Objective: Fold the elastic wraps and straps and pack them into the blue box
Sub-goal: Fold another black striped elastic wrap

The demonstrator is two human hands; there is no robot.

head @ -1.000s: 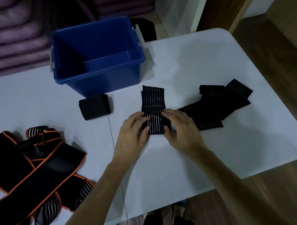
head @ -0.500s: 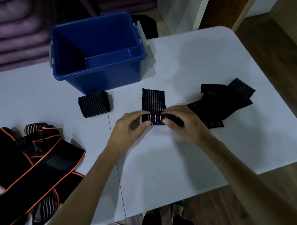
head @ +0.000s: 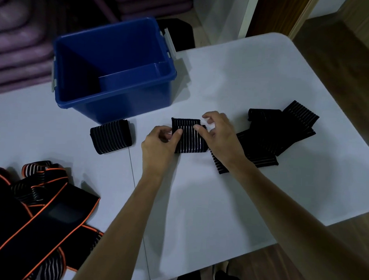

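A: Any labels or print legible?
B: None readable. Folded wrap (head: pixel 189 135): black elastic, pale ribs, mid tabletop (head: pixel 233 83), just near-right of the blue box (head: pixel 118 99).
A: Grip state?
B: Left hand (head: pixel 158 144) pinches its left edge; right hand (head: pixel 219 134) pinches its far-right corner. Rolled wrap (head: pixel 111 136) lies left; unfolded strap (head: pixel 269 138) trails right.

The box (head: pixel 118 79) is deep blue with pale grey latches. The wraps (head: pixel 189 135) are black with thin pale stripes; the straps (head: pixel 36 214) black, edged orange. The counter (head: pixel 244 79) is white.
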